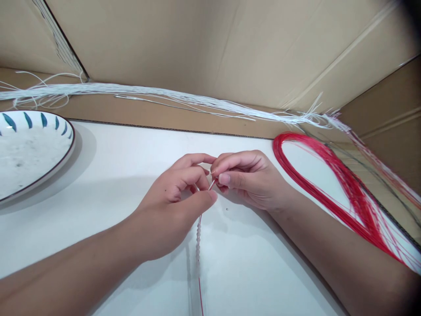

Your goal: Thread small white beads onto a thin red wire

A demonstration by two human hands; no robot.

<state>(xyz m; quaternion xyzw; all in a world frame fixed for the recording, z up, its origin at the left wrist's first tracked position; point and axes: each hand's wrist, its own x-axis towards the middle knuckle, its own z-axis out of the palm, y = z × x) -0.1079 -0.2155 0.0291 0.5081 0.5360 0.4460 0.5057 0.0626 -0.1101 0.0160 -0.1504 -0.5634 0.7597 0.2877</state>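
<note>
Near the middle of the white table, my left hand [180, 197] and my right hand [246, 177] meet at their fingertips. Thumb and fingers of my left hand close on a thin cord whose upper part looks white. My right hand pinches the same cord's end between thumb and index finger. Below my left hand the cord hangs down with a row of small, pale translucent beads [198, 245] on it, and its lower part [200, 294] is red. The exact spot where the fingertips grip is partly hidden.
At the left edge sits a plate [29, 153] with blue leaf marks and small specks inside. A bundle of red cord [296, 188] lies looped at the right. White cords [158, 93] stretch along the cardboard wall [184, 44] at the back.
</note>
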